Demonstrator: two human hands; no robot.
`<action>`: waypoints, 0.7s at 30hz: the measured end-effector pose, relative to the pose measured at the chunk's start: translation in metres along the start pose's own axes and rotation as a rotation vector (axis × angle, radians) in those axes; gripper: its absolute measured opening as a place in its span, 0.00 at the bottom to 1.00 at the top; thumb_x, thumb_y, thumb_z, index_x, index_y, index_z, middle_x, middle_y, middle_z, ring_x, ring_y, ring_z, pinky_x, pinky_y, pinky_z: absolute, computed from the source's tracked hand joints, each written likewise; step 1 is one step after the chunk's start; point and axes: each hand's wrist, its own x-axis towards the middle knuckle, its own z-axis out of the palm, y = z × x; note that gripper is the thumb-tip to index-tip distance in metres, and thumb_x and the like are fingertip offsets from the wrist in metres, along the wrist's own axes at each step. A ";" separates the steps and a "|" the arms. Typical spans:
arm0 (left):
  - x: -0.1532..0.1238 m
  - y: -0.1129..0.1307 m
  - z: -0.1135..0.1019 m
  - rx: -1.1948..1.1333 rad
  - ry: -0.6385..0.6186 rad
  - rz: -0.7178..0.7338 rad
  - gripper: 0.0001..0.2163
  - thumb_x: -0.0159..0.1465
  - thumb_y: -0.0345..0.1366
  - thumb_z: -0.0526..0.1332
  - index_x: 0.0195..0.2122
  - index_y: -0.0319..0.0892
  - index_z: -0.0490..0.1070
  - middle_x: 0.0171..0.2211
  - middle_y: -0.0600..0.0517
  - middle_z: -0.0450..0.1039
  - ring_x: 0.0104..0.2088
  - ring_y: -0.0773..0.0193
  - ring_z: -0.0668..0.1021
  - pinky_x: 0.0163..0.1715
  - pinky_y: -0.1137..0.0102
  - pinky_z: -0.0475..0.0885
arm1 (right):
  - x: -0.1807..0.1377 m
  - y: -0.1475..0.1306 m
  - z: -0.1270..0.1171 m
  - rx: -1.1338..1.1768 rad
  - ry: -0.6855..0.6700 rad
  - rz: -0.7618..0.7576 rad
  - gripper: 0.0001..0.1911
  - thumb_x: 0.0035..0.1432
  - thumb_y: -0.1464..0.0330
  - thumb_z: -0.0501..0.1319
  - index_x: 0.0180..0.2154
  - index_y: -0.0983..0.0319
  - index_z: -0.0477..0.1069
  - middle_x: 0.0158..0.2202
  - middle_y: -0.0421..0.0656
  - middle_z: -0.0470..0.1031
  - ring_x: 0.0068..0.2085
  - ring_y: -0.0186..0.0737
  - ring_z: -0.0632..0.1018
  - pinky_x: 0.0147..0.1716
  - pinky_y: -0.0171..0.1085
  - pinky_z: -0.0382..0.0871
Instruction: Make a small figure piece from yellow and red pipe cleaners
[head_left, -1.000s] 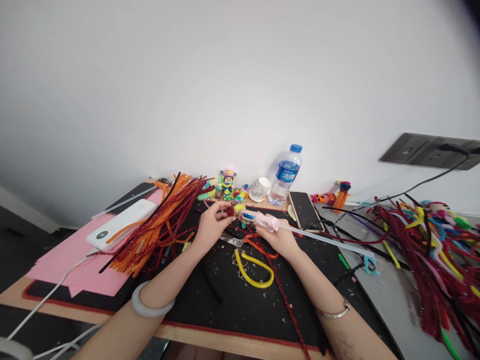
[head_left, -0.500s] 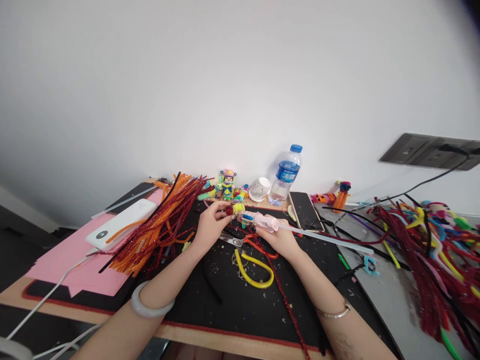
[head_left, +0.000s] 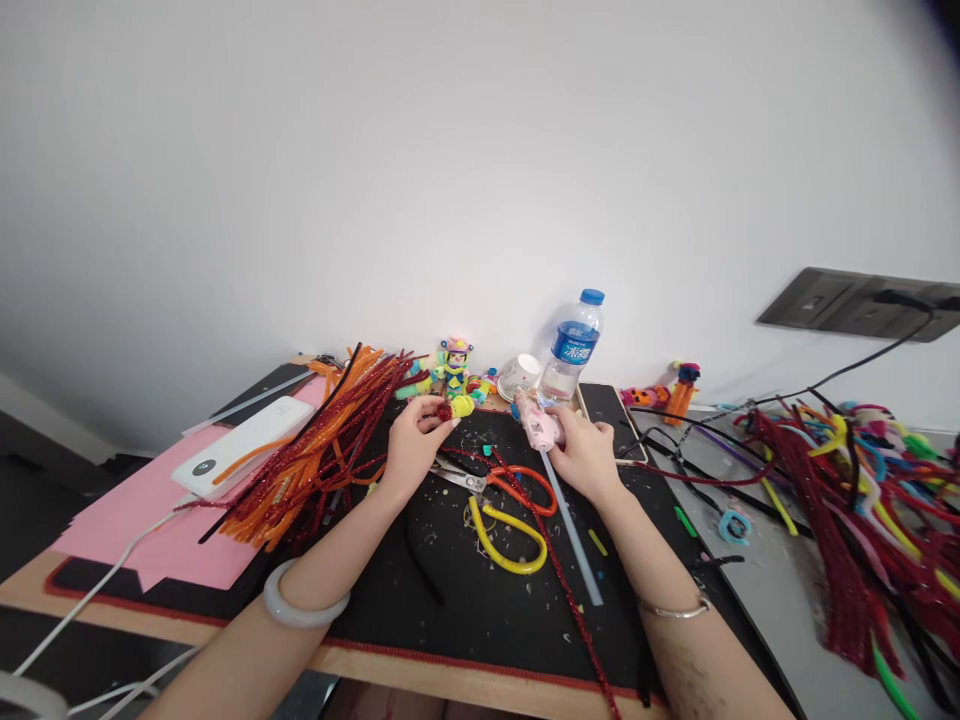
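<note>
My left hand pinches a small red and yellow pipe-cleaner piece between thumb and fingers, over the black mat. In my right hand is a pale pink hot glue gun, with a long translucent glue stick hanging from its back end down toward the mat. The glue gun's front end points away from me, near the water bottle, apart from the pipe-cleaner piece. Between my hands lie scissors with one orange-red and one yellow handle. A glittery red pipe cleaner trails across the mat.
Orange and red pipe cleaners lie on pink sheets beside a white power bank. At the back stand a pipe-cleaner figure, a tipped paper cup, a water bottle and a phone. More coloured pipe cleaners fill the right.
My right hand has drawn the glue gun away to the right from the pipe-cleaner piece and turned it, so the glue stick swung from pointing right to pointing toward me. My left hand moved slightly left.
</note>
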 end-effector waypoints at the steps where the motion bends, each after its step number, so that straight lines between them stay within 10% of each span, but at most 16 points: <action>1: 0.000 0.000 0.000 -0.002 -0.002 -0.001 0.17 0.49 0.35 0.65 0.39 0.39 0.67 0.39 0.46 0.72 0.35 0.62 0.78 0.41 0.64 0.72 | 0.000 0.001 0.002 -0.037 -0.009 0.014 0.22 0.48 0.73 0.53 0.48 0.60 0.64 0.42 0.49 0.74 0.43 0.48 0.71 0.39 0.42 0.53; 12: -0.002 0.005 0.001 -0.030 -0.005 0.007 0.16 0.50 0.35 0.65 0.40 0.38 0.67 0.39 0.46 0.72 0.34 0.64 0.77 0.41 0.65 0.72 | -0.005 -0.023 -0.014 -0.016 0.060 -0.052 0.11 0.52 0.66 0.54 0.39 0.59 0.68 0.41 0.47 0.70 0.45 0.49 0.65 0.41 0.44 0.52; 21: -0.002 0.005 0.002 -0.045 -0.003 0.003 0.16 0.50 0.35 0.65 0.40 0.39 0.66 0.41 0.46 0.72 0.37 0.63 0.78 0.43 0.64 0.72 | -0.014 -0.055 -0.004 0.184 -0.246 -0.214 0.07 0.52 0.69 0.57 0.23 0.61 0.65 0.28 0.40 0.70 0.37 0.41 0.68 0.34 0.39 0.51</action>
